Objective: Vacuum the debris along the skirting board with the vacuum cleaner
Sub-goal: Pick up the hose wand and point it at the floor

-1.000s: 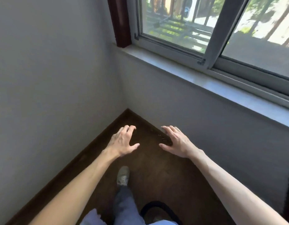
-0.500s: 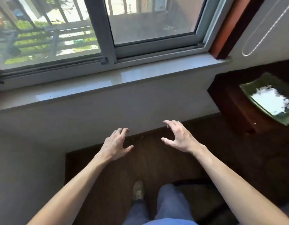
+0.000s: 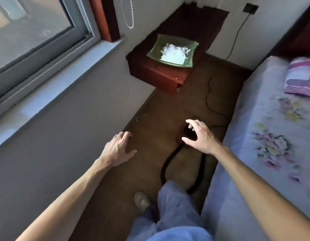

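On the narrow floor between skirting board (image 3: 143, 106) and bed (image 3: 263, 136), we held our left hand (image 3: 116, 150) and right hand (image 3: 201, 138) empty, fingers spread. The vacuum cleaner (image 3: 185, 132) sat mid-floor beneath our right hand. White debris (image 3: 138, 118) dotted the skirting's edge.

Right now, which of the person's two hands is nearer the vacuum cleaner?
The right hand, fingers spread over the dark vacuum cleaner beside the bed. The left hand is off toward the wall under the window.
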Demonstrator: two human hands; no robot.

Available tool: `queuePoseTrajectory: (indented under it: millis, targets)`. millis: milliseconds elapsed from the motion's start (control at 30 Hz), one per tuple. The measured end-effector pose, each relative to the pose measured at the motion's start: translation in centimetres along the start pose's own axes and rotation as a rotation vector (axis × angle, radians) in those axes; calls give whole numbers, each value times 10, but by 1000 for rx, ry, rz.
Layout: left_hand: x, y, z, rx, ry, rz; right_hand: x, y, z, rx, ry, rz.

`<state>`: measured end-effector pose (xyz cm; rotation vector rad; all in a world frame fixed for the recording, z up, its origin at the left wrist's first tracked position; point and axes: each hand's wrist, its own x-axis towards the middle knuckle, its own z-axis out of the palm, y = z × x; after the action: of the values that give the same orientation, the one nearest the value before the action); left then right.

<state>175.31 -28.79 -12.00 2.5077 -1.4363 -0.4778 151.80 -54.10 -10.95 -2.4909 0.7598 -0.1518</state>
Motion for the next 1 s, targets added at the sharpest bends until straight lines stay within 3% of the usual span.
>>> queuePoseTrajectory:
  millis: [633, 1000]
  targets:
    - [4, 131, 52, 108, -102, 355, -198, 77, -15, 105, 149, 342]
    - [110, 167, 72, 145, -186, 495, -164, 119, -7, 174, 188, 507]
